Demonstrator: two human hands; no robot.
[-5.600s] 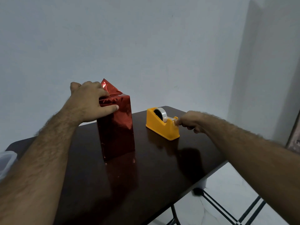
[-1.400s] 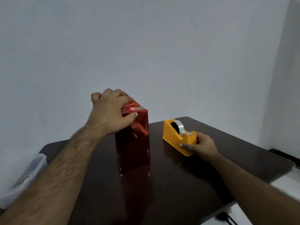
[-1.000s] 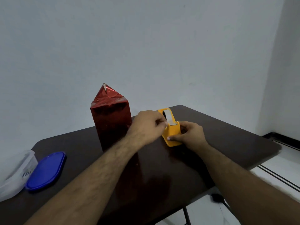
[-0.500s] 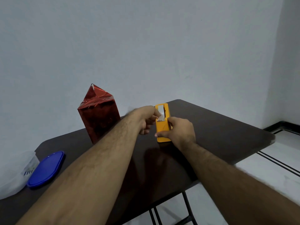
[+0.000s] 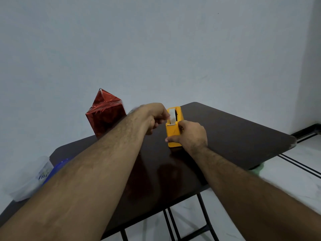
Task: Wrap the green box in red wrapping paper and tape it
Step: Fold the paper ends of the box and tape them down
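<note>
Right now the person is leaning over a dark table (image 5: 225, 136) with both bare arms reaching forward. Their right hand (image 5: 190, 134) is gripping a yellow tape dispenser (image 5: 173, 134), fingers curled round its right side and the thumb pressing across its near face, and the dispenser is sitting flat on the tabletop. A strip of clear tape (image 5: 172, 117) is running from the roll down to the cutter at the dispenser's near end. Their left hand (image 5: 154, 117) is hovering just beside the dispenser's left side with its fingers curled and the fingertips right at the edge of the tape; I cannot tell from here whether they are actually pinching it.

Off to the left and further back, the box in red wrapping paper (image 5: 106, 113) is standing upright on the table, well apart from both hands. Its sides are looking fully covered in shiny red foil, and the top flap is sticking up in an unfolded point.

At the far left edge of the table a clear plastic tub (image 5: 29, 181) is sitting beside a blue lid (image 5: 57, 167), partly hidden by the left forearm.
</note>
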